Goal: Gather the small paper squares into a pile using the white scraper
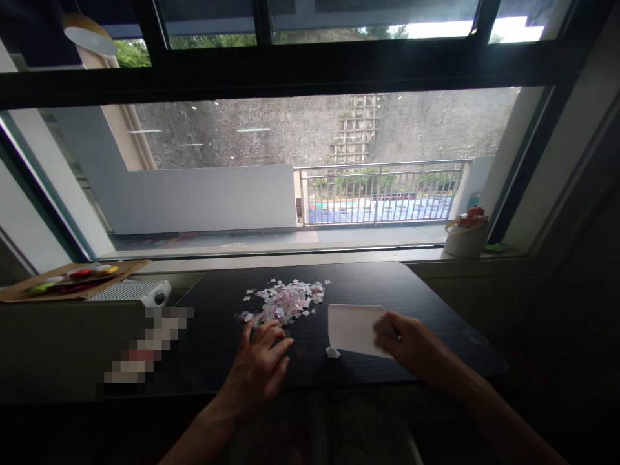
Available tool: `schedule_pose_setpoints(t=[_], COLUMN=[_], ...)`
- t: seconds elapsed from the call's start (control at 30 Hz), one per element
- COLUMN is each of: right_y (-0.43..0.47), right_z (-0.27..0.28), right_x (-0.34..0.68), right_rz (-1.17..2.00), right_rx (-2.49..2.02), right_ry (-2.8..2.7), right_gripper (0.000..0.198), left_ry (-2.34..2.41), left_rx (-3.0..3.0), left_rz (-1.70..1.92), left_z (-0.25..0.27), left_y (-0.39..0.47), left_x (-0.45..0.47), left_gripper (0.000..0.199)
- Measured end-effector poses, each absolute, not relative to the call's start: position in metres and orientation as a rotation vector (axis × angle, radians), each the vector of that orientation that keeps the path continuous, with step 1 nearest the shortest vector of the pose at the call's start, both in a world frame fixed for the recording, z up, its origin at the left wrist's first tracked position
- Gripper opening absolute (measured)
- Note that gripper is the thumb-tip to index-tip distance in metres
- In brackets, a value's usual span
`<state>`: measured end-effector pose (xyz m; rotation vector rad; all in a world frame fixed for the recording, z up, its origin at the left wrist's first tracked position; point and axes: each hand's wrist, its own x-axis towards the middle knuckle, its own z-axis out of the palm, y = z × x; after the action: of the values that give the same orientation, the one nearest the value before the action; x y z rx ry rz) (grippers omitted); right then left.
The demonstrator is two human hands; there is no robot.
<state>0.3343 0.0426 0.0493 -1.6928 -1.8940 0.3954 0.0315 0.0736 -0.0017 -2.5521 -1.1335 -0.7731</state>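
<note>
A pile of small white and pink paper scraps (287, 301) lies on the dark table (436, 303) near its far middle. My left hand (261, 365) rests flat on the table with fingers spread, its fingertips at the near edge of the pile. My right hand (409, 342) grips the right edge of a white flat card (352, 328) that stands on the table just right of the pile. One loose white scrap (332, 352) lies at the card's near left corner.
A white pot (465, 237) with a red item in it stands on the window sill at the right. To the left are a white appliance (130, 292) and a brown board with coloured items (72, 279). A large window fills the far side.
</note>
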Motion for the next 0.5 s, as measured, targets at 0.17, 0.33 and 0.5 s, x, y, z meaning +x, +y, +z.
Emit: schedule_pose_setpoints(t=[0.17, 0.33, 0.5], right_y=[0.032, 0.054, 0.068], right_z=[0.049, 0.031, 0.017], right_x=[0.367, 0.381, 0.38], right_rz=[0.441, 0.807, 0.929], right_rx=[-1.688, -1.529, -1.532], right_ry=[-1.815, -1.58, -1.512], right_gripper=[0.012, 0.02, 0.019], left_ry=[-1.261, -1.355, -1.326], left_rx=[-2.37, -2.191, -2.178], left_rz=[-0.967, -1.202, -1.256], left_z=[-0.007, -0.022, -0.026], left_y=[0.083, 0.095, 0.095], left_x=[0.004, -0.015, -0.016], left_gripper=[0.028, 0.023, 0.022])
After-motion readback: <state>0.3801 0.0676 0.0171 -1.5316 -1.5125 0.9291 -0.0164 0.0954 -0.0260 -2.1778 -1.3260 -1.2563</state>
